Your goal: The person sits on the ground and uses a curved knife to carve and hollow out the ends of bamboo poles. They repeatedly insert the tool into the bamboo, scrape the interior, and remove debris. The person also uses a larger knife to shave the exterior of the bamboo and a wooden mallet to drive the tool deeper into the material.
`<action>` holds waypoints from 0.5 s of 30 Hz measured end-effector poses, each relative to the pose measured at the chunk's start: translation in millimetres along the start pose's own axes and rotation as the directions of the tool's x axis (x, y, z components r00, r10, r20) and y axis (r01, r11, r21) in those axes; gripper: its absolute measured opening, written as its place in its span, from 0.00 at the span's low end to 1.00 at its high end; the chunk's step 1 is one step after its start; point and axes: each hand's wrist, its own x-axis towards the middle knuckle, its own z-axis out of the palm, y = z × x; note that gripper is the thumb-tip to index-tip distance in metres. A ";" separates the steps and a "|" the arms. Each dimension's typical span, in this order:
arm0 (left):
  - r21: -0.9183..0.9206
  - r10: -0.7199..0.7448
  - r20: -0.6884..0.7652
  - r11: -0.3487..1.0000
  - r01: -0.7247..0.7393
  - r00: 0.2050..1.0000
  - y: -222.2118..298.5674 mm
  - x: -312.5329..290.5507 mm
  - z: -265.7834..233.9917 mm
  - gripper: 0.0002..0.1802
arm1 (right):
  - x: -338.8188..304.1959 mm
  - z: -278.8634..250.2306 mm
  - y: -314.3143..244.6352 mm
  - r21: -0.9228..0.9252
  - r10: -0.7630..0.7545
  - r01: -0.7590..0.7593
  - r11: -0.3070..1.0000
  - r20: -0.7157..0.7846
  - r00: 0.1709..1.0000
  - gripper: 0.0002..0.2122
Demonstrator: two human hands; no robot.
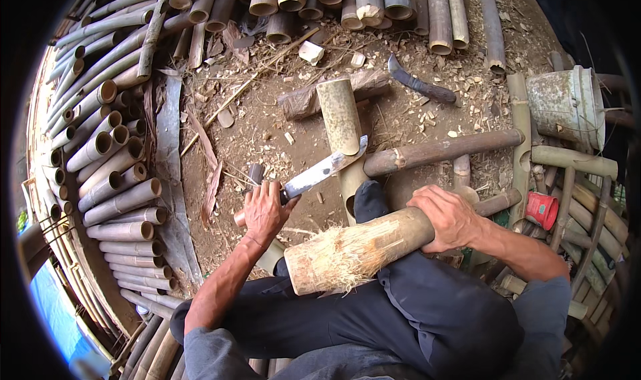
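My left hand (262, 210) is closed round the handle of a knife (319, 176). Its long, pale blade points up and to the right, its tip lying over a bamboo piece (339, 116) near my foot. Across my lap rests a thick bamboo section (357, 250). Its middle is scraped to pale, frayed fibres, and its cut end faces left. My right hand (441, 216) grips the far right end of this section from above, fingers wrapped over it. The blade is apart from the scraped section.
Cut bamboo tubes (123, 193) are stacked at the left, with more tubes (367, 3) along the back. A curved knife (420, 83) lies on the chip-strewn ground beyond a short log (300, 101). At right are a bamboo pole (447, 150), a dirty bucket (567, 106) and a red container (541, 210).
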 end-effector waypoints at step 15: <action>-0.257 0.217 0.199 0.953 -0.163 0.956 -75.6 119.0 -58.5 0.35 | -43.1 -37.1 26.0 0.785 0.658 -0.412 0.462 0.008 0.753 0.43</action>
